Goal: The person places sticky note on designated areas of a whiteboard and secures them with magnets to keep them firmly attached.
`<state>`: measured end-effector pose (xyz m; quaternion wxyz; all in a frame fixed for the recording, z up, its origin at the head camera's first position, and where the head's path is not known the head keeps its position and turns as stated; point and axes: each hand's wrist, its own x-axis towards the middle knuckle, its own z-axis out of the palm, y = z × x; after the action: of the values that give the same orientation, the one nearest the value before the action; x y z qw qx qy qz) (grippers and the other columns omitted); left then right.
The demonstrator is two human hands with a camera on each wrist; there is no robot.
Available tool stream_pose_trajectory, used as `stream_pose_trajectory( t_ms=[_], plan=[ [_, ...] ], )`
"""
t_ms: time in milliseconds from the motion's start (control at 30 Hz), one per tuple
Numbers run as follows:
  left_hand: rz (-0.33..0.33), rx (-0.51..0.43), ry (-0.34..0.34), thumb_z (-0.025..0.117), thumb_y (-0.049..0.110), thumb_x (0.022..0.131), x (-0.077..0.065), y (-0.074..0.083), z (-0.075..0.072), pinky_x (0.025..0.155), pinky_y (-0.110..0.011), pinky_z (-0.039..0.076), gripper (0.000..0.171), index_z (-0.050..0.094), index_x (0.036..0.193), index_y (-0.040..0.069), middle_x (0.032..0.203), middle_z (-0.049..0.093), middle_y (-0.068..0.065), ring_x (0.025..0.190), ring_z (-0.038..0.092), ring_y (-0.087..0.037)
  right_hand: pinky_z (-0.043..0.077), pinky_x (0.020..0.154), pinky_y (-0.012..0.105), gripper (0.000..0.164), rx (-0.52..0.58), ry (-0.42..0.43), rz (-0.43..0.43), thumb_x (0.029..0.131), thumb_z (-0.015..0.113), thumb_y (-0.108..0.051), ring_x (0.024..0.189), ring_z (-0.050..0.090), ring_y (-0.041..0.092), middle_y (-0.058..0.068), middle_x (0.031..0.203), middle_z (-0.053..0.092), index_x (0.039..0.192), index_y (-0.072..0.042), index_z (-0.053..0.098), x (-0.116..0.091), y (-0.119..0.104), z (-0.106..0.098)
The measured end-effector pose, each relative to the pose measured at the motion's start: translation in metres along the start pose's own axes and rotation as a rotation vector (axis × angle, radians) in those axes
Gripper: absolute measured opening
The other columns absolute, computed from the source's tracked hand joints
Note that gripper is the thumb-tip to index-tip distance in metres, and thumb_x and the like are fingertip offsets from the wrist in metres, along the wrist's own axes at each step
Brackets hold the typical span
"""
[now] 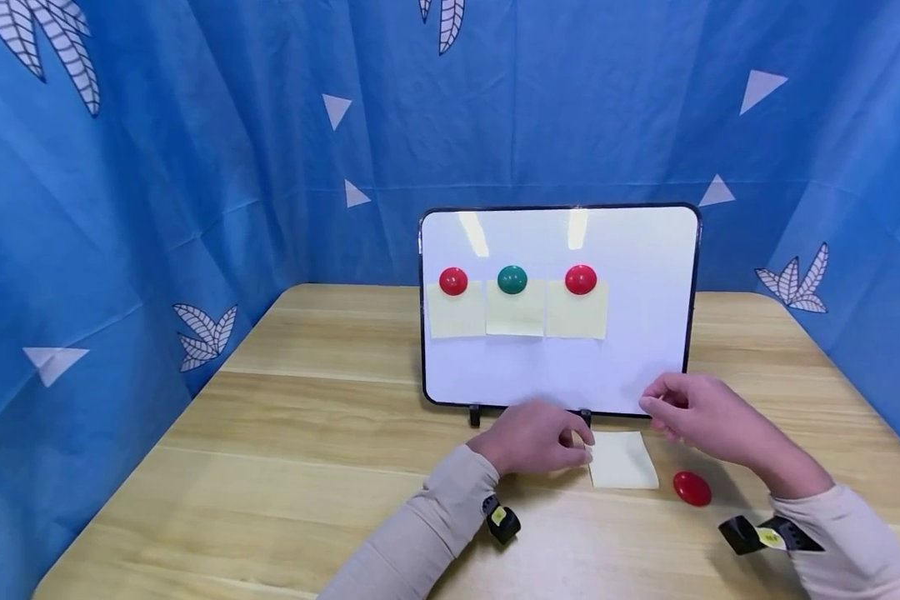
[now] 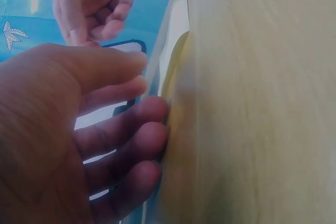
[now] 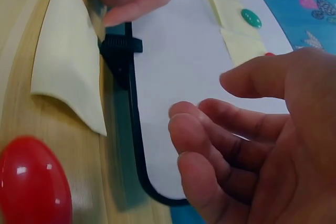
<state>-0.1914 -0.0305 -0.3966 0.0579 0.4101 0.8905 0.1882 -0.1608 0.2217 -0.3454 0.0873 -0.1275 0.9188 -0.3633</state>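
My left hand (image 1: 536, 437) is low over the table, its fingertips right at the left edge of a pale yellow sticky note (image 1: 622, 460). Nothing shows between its thumb and fingers in the left wrist view. The note lies below the whiteboard, and its edge curls up in the right wrist view (image 3: 65, 56). Raised in front of the board's lower right corner, my right hand (image 1: 708, 417) has loosely bent fingers and holds nothing. A round red magnet (image 1: 692, 488) rests on the table to the right of the note.
A black-framed whiteboard (image 1: 510, 375) stands on small black feet (image 1: 475, 415). Three yellow notes hang on it in a row, under a red magnet (image 1: 453, 282), a green magnet (image 1: 512, 280) and another red magnet (image 1: 581, 280). Blue curtain (image 1: 570, 117) surrounds the wooden table (image 1: 307, 433).
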Motion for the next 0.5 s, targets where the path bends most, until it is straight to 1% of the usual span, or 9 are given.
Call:
stream_pose_trajectory(
  t_ms=[167,367,500],
  plan=[
    [0.012,0.017,-0.011,0.072,0.039,0.091,0.001,0.000,0.001,0.065,-0.012,0.040,0.018,0.075,0.107,0.030,0.074,0.062,0.024,0.071,0.052,0.011,0.048,0.056,0.030,0.022,-0.033,-0.016,-0.001,0.100,0.063,-0.024,0.066,0.056,0.021,0.006,0.077,0.060,0.106,-0.004,0.064,-0.003,0.008,-0.001],
    [-0.002,0.017,-0.041,0.072,0.044,0.091,0.002,0.000,0.002,0.068,-0.014,0.040,0.024,0.075,0.112,0.032,0.076,0.060,0.025,0.074,0.052,0.009,0.050,0.059,0.030,0.023,-0.046,-0.024,-0.004,0.100,0.063,-0.026,0.069,0.057,0.021,0.005,0.078,0.059,0.106,-0.004,0.065,-0.009,0.015,-0.002],
    [-0.006,0.012,-0.057,0.072,0.044,0.091,-0.001,0.000,0.003,0.069,-0.013,0.040,0.029,0.074,0.117,0.033,0.077,0.062,0.025,0.074,0.052,0.010,0.048,0.059,0.030,0.021,-0.067,-0.058,-0.006,0.099,0.064,-0.027,0.069,0.055,0.020,0.004,0.078,0.057,0.104,-0.006,0.066,-0.010,0.019,-0.002]
  ],
)
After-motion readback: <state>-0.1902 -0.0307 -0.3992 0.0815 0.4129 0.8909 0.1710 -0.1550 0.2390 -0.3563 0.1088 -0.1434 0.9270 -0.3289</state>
